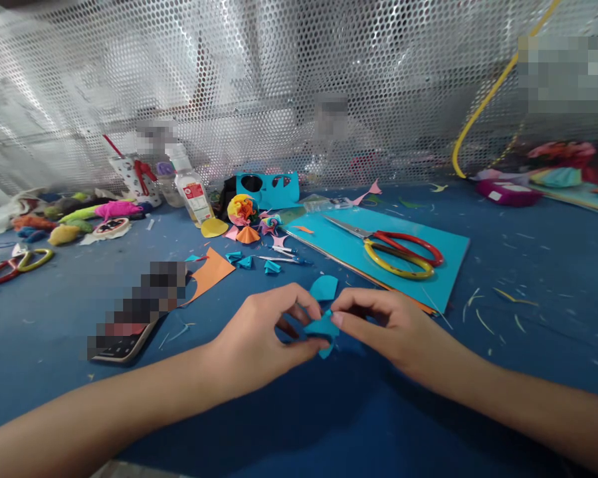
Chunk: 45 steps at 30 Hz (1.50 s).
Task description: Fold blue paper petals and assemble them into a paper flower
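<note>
Between my two hands is a small folded piece of blue paper (323, 325), held just above the blue table. My left hand (269, 325) pinches it from the left with thumb and fingers. From the right, my right hand (386, 322) grips its edge between thumb and forefinger. Part of the paper is hidden by the fingertips. Just beyond my fingers lies a rounded blue paper piece (325, 288). Several small folded blue paper pieces (272, 267) are on the table past my left hand, near a pair of compasses (284, 259).
Red-and-yellow scissors (396, 252) rest on a stack of coloured paper (448, 265). A phone (129, 338) and an orange paper scrap (212, 275) lie to the left. Behind stand a glue bottle (192, 189) and a multicoloured paper ball (242, 210). A perforated metal screen (259, 79) closes the back.
</note>
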### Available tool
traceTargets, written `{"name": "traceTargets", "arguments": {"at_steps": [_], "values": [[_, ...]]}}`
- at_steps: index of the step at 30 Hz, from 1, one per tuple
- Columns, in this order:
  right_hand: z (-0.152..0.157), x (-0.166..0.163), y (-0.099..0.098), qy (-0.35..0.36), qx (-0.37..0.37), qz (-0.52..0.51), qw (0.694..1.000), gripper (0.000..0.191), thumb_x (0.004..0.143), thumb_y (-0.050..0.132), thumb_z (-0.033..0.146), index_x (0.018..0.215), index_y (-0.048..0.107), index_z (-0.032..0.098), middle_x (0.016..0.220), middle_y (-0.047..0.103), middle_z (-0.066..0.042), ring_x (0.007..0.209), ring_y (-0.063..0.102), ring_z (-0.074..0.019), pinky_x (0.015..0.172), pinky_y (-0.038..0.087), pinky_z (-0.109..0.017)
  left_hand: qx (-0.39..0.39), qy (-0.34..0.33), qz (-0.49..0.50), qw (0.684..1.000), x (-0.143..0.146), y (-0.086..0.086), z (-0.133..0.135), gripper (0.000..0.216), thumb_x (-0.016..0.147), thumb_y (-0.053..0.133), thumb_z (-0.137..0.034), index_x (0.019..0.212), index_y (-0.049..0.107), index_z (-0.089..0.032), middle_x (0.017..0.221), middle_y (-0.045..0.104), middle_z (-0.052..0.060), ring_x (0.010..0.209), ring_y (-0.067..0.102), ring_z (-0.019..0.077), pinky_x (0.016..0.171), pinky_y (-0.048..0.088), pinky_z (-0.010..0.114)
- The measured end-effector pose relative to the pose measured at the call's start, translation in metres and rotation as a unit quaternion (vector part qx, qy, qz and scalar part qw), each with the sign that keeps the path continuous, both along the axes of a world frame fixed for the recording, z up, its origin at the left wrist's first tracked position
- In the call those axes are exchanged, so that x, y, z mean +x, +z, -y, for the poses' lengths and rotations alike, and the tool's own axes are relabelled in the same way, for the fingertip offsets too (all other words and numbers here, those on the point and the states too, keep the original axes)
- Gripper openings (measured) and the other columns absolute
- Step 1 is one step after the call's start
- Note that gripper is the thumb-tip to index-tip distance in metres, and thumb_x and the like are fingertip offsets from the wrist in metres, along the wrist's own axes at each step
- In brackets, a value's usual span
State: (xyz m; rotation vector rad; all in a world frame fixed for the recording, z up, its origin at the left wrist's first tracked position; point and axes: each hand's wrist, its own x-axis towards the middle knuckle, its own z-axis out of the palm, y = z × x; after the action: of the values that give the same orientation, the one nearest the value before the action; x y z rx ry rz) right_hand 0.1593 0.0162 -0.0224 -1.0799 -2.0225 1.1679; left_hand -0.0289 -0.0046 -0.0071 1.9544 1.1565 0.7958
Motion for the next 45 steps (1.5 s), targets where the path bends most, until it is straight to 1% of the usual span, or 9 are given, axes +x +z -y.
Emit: {"name": "traceTargets", "arguments": {"at_steps": [5, 9, 14, 18, 22, 26, 30, 35, 45], "values": [[0.001, 0.001, -0.001, 0.029, 0.05, 0.0, 0.998, 0.017, 0.077, 0.057, 0.036, 0.085, 0.055, 0.021, 0.08, 0.052, 0.0, 0.071, 0.048, -0.0132, 0.063, 0.041, -0.024, 0.097, 0.008, 0.017, 0.995, -0.001, -0.005, -0.001, 0.007, 0.074, 0.06, -0.018, 0.072, 0.053, -0.017, 0.081, 0.061, 0.001, 0.07, 0.058, 0.0086, 0.058, 0.05, 0.016], [0.003, 0.0, -0.001, 0.031, 0.079, 0.015, 0.996, 0.011, 0.077, 0.058, 0.03, 0.081, 0.053, 0.02, 0.074, 0.05, 0.002, 0.067, 0.046, -0.0116, 0.06, 0.04, -0.023, 0.091, 0.059, 0.01, 0.994, 0.001, -0.005, -0.001, 0.008, 0.076, 0.06, -0.024, 0.08, 0.058, -0.017, 0.076, 0.065, 0.001, 0.063, 0.06, 0.0084, 0.056, 0.05, 0.016], [0.004, -0.001, -0.002, 0.017, 0.102, 0.014, 0.995, 0.014, 0.082, 0.047, 0.019, 0.068, 0.05, 0.019, 0.065, 0.047, 0.003, 0.062, 0.044, -0.0105, 0.058, 0.039, -0.022, 0.122, 0.061, -0.024, 0.99, 0.002, -0.003, 0.0, 0.007, 0.076, 0.058, -0.022, 0.081, 0.059, -0.018, 0.07, 0.067, 0.0, 0.061, 0.062, 0.009, 0.058, 0.052, 0.017], [0.006, -0.001, -0.002, 0.011, 0.104, 0.017, 0.994, 0.011, 0.082, 0.048, 0.021, 0.072, 0.052, 0.019, 0.066, 0.051, 0.003, 0.062, 0.047, -0.0104, 0.057, 0.039, -0.021, 0.149, 0.069, -0.048, 0.985, 0.003, -0.001, 0.001, 0.008, 0.075, 0.057, -0.02, 0.082, 0.06, -0.018, 0.071, 0.069, 0.0, 0.062, 0.064, 0.0101, 0.057, 0.052, 0.017], [0.007, 0.0, -0.002, -0.001, 0.083, 0.009, 0.997, 0.019, 0.085, 0.046, 0.028, 0.07, 0.052, 0.019, 0.061, 0.049, 0.004, 0.056, 0.044, -0.0089, 0.05, 0.036, -0.019, 0.158, 0.066, -0.051, 0.984, 0.004, -0.002, 0.002, 0.017, 0.075, 0.057, -0.018, 0.091, 0.063, -0.018, 0.072, 0.071, 0.0, 0.063, 0.066, 0.0102, 0.057, 0.053, 0.016], [0.007, 0.001, -0.004, -0.019, 0.103, 0.019, 0.994, 0.022, 0.084, 0.046, 0.027, 0.066, 0.052, 0.018, 0.056, 0.046, 0.004, 0.053, 0.042, -0.0085, 0.048, 0.033, -0.019, 0.154, 0.075, -0.051, 0.984, 0.006, -0.001, 0.002, 0.016, 0.072, 0.061, -0.019, 0.087, 0.066, -0.016, 0.072, 0.072, 0.001, 0.061, 0.066, 0.011, 0.058, 0.055, 0.017], [0.008, 0.002, -0.004, -0.019, 0.123, 0.019, 0.992, 0.019, 0.082, 0.048, 0.023, 0.064, 0.053, 0.018, 0.056, 0.047, 0.004, 0.053, 0.043, -0.0087, 0.049, 0.036, -0.019, 0.182, 0.054, -0.031, 0.981, 0.006, -0.002, 0.001, 0.013, 0.074, 0.06, -0.02, 0.083, 0.069, -0.018, 0.087, 0.072, 0.004, 0.076, 0.068, 0.0159, 0.06, 0.057, 0.02], [0.008, 0.002, -0.003, -0.023, 0.151, 0.019, 0.988, 0.018, 0.079, 0.049, 0.018, 0.062, 0.054, 0.019, 0.056, 0.05, 0.005, 0.054, 0.045, -0.0081, 0.05, 0.037, -0.018, 0.22, 0.033, 0.014, 0.975, 0.005, -0.002, 0.003, 0.013, 0.073, 0.06, -0.014, 0.081, 0.07, -0.019, 0.107, 0.065, 0.007, 0.091, 0.065, 0.019, 0.08, 0.054, 0.031], [0.01, 0.004, -0.006, 0.003, 0.259, 0.014, 0.966, 0.009, 0.079, 0.051, 0.018, 0.074, 0.059, 0.019, 0.065, 0.06, 0.001, 0.061, 0.053, -0.0109, 0.057, 0.041, -0.022, 0.152, 0.048, 0.012, 0.987, 0.006, 0.005, 0.003, 0.006, 0.07, 0.065, -0.016, 0.07, 0.07, -0.019, 0.097, 0.067, 0.006, 0.084, 0.063, 0.0163, 0.075, 0.054, 0.026]]}}
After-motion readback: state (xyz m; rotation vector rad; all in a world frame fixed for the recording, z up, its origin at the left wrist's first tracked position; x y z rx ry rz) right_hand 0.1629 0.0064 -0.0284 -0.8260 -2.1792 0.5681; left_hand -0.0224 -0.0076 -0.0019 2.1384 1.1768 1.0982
